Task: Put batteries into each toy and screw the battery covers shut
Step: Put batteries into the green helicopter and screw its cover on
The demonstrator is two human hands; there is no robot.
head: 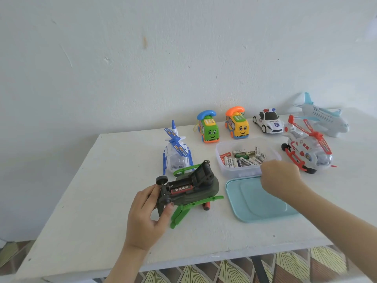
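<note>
- Nearest in the head view, the left hand [146, 217] grips the wheeled end of the dark green helicopter [205, 190], with the thumb up by an axle and the fingers curled under the body.
- That helicopter lies belly up on the white table [91, 190], near the front edge. Its green rotor blades [183, 211] are splayed beneath it toward the camera.
- Its battery bay is open. The black cover [201, 172] stands tilted up at the far end, and one red battery [181, 189] lies inside.
- A small red-and-black object [206, 206] pokes out from under the helicopter; what it is cannot be told.
- The right hand [279, 176] reaches across the teal lid [261, 203] to the near rim of the clear box [223, 167]. Its fingers bend downward, knuckles toward the camera, and whether they pinch anything is hidden.
- The box holds a loose pile of batteries [242, 158], mostly white, a few green or red.
- The lid lies flat on the table just in front of the box.
- A blue-and-white helicopter [176, 154] stands just behind the green one.
- Along the wall stand a green phone bus [209, 129], a yellow phone bus [237, 125], a police car [268, 121] and a pale blue airplane [324, 117].
- A red-and-white helicopter [306, 148] sits to the right of the box.
- Patterned flooring [224, 270] shows below the table edge.
</note>
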